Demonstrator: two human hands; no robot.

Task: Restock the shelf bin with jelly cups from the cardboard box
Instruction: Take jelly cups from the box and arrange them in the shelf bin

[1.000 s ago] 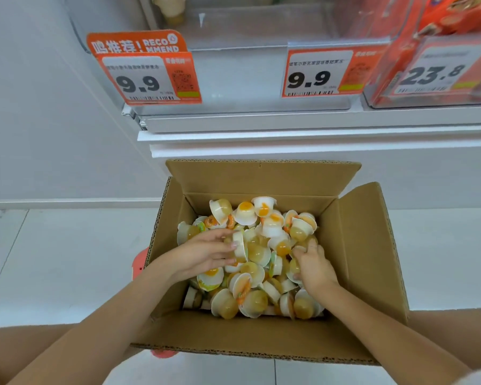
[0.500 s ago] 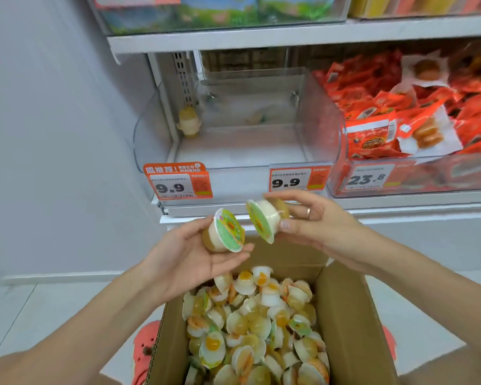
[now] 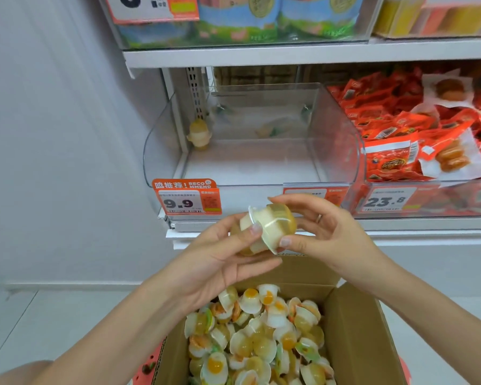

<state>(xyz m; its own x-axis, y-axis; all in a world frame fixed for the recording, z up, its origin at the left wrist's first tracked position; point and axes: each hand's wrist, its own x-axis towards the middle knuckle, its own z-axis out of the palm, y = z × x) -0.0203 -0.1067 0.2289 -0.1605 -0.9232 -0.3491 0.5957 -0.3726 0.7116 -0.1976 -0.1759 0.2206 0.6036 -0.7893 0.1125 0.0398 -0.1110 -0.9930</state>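
Hands have risen from the cardboard box (image 3: 356,337) since a second ago, the left hand (image 3: 220,262) and right hand (image 3: 328,234) each pinching a jelly cup (image 3: 272,226), now pressed together just before the near-empty shelf bin (image 3: 250,162), ready to drop in.
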